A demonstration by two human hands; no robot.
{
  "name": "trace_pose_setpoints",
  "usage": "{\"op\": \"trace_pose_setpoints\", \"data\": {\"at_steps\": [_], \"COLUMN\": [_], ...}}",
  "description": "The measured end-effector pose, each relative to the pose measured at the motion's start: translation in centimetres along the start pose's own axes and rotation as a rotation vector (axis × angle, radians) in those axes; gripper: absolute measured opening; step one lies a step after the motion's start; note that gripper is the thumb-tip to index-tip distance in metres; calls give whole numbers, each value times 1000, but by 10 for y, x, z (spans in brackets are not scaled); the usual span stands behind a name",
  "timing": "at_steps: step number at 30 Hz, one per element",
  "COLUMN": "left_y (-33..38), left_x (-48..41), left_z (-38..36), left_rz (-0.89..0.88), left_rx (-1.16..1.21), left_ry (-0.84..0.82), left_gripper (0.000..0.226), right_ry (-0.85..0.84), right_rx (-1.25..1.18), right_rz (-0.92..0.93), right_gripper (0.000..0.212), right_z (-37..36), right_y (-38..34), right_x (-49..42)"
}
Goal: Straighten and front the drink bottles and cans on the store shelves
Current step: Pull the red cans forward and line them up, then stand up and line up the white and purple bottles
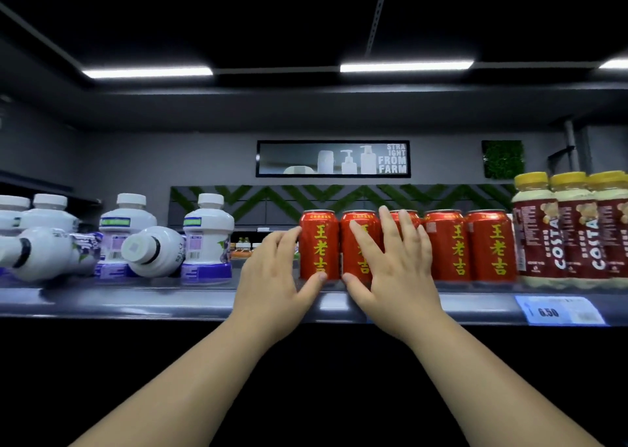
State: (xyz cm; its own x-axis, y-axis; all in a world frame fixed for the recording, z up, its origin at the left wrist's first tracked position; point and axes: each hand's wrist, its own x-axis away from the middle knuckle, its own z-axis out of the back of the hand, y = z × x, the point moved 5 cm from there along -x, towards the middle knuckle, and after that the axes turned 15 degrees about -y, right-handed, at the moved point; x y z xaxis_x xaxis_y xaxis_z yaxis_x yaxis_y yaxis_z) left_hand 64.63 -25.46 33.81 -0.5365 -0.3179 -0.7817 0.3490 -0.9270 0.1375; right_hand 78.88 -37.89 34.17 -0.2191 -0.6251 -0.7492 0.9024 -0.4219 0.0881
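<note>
Dark ceiling (pixel 272 22), strip lights (pixel 406 66), grey wall (pixel 136 161)

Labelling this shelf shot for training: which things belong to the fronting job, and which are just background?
Job: red cans, tipped white bottles, upright white bottles, Costa bottles, left hand, right hand.
Background: wall sign, price tag, ceiling lights, green wall panel.

1 head-worn wide-angle view, facing forward at the shelf (pixel 136 305) front from about shelf height, close to the red cans (pixel 489 246), 2 forearms (pixel 176 395) entering from the bottom edge, ceiling lights (pixel 406 66) bowed across the top
</note>
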Motion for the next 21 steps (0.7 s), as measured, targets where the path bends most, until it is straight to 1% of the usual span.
{"op": "trace_pose_setpoints", "data": {"at_steps": [2, 4, 7, 12, 14, 17, 21], "left_y": [-5, -10, -25, -56, -73, -103, -141], "left_x": [9, 22, 43, 62, 66, 66, 63], "left_z": [2, 9, 23, 65, 81, 102, 129], "left_rz": [-3, -7, 14, 50, 55, 34, 14], "left_rx": [-26, -58, -57, -121, -136, -166, -179], "left_ry": [-25, 2, 32, 53, 70, 98, 158], "left_gripper": [78, 75, 75, 71, 68, 64, 60], "right_ry": [45, 103, 151, 58, 14, -45, -156], "right_rx": [17, -15, -182, -387, -476, -580, -618], "right_rz": [60, 107, 163, 296, 313, 266, 171], "right_gripper": [76, 73, 67, 61, 58, 56, 66], "right_z": [1, 2, 5, 13, 15, 13, 2], "right_y": [-5, -14, -40, -102, -125, -159, -194], "right_x": [3, 7, 16, 4, -5, -22, -50]}}
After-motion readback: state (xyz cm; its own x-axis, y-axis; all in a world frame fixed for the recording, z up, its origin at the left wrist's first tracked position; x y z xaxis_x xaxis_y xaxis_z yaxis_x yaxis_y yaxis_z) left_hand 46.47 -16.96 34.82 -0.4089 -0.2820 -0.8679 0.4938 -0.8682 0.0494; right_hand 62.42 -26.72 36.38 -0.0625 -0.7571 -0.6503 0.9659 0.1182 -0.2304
